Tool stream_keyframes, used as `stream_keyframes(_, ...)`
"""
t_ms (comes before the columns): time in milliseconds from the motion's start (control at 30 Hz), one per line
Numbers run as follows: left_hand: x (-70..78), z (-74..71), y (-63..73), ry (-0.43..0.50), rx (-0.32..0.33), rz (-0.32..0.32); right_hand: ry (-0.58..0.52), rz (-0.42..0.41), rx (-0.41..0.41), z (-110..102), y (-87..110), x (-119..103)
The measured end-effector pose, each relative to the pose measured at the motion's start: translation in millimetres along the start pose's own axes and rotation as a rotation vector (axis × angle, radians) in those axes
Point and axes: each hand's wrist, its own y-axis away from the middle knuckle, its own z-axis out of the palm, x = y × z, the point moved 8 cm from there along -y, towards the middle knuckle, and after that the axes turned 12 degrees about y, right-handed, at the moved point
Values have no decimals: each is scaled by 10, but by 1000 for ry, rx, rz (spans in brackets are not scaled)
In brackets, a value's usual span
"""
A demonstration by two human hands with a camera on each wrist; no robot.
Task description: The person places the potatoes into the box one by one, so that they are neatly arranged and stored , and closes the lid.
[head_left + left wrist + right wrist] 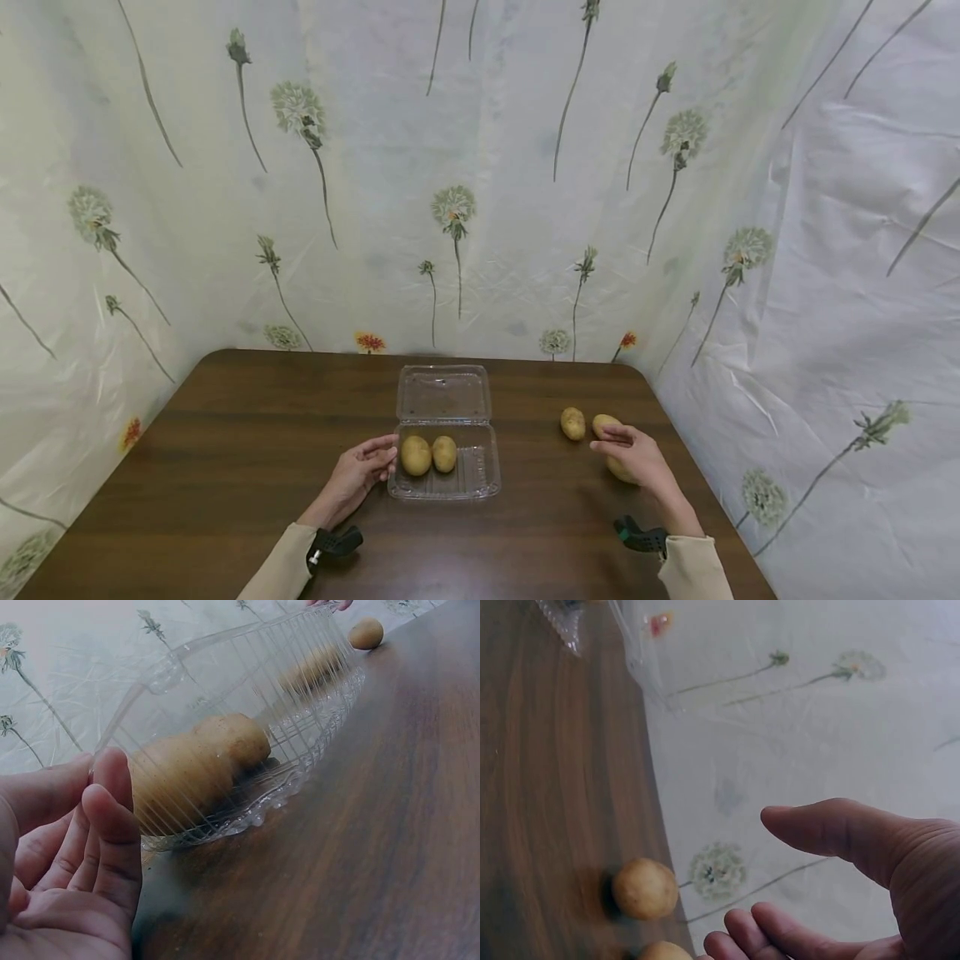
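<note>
A clear plastic clamshell container [480, 482] lies on the table with its lid [444, 395] folded back. Two potatoes [416, 456] sit side by side in the left part of its base. My left hand [358, 477] pinches the container's left rim between thumb and fingers, as the left wrist view shows up close. Over on the right, my right hand [637, 460] hovers with thumb and fingers spread, nothing between them. Below and around it are loose potatoes: one [573, 424] to its left, another [604, 423] just beyond the fingertips, and a third [620, 470] partly hidden under the hand.
The dark wooden table [300, 417] has its back edge against a hanging floral sheet [510, 167], which also runs along both sides. Bare tabletop lies between the container and the loose potatoes. Each wrist wears a black strap [640, 535].
</note>
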Motion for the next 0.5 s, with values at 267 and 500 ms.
stream_keyframes(267, 9, 9, 5, -15, -30, -5, 26, -2, 0, -152, 15, 110)
stream_keyframes(500, 9, 10, 8, 0, -26, -7, 24, 8, -3, -251, 8, 180)
